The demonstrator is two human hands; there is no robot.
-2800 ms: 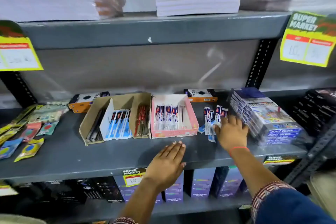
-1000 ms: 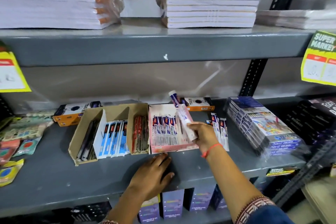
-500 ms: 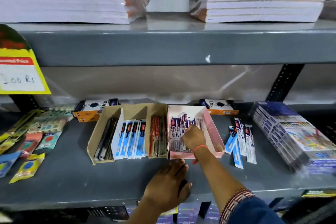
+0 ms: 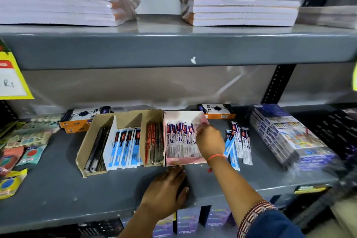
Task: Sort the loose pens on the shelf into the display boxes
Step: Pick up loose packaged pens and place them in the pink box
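Reaching into the pink box (image 4: 185, 160), the right hand (image 4: 209, 142) is curling over the packed pens (image 4: 180, 137); whether it is gripping one cannot be told. The left hand (image 4: 166, 189) is lying flat and empty on the shelf (image 4: 58, 189), touching the box front. Loose pens (image 4: 239, 141) are lying just right of the box. Sleeves are probably light, slick and flexible; pinching mid-length is advised.

A single head-worn view is given, aimed forward and slightly down at the grey shelf (image 4: 58, 195) from close range, the near edge lying lowest.
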